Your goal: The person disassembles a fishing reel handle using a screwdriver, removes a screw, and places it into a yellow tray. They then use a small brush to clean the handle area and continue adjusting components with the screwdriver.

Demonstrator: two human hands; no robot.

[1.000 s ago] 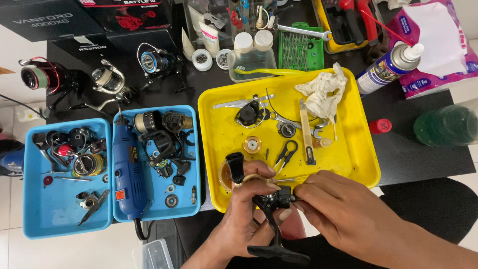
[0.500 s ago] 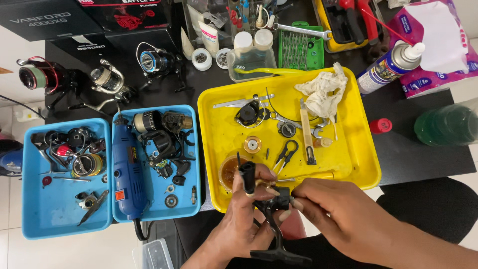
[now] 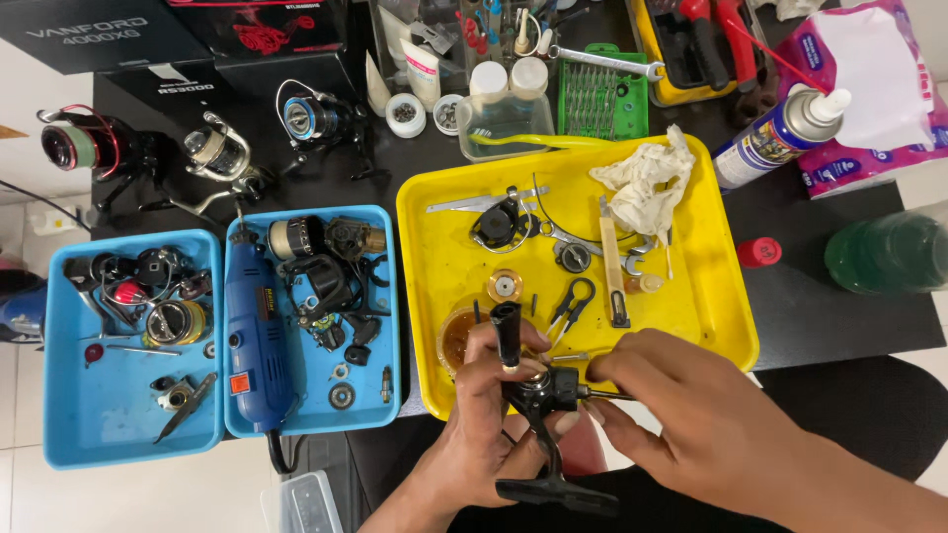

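My left hand [image 3: 486, 424] grips a black fishing reel body [image 3: 534, 393] held over the near edge of the yellow tray [image 3: 434, 257]. The reel's foot points down toward my lap and a black stem sticks up past my fingers. My right hand [image 3: 691, 415] pinches a thin metal tool [image 3: 604, 394] whose tip goes into the reel's right side. On the tray lie a small amber dish [image 3: 458, 336], a brass gear [image 3: 505, 286], black tweezers [image 3: 570, 301], a black rotor part [image 3: 497, 225] and a crumpled white rag [image 3: 644, 186].
Two blue trays [image 3: 128, 434] at the left hold reel parts and a blue rotary tool [image 3: 259, 326]. Three spinning reels [image 3: 212, 153] and boxes stand at the back left. A spray can [image 3: 780, 136], red cap [image 3: 758, 252], green bottle [image 3: 889, 252] and green bit holder [image 3: 602, 99] sit behind and right.
Both hands have shifted the reel slightly, turning it so the black stem stands more upright. The right hand stays at the reel's side with the tool.
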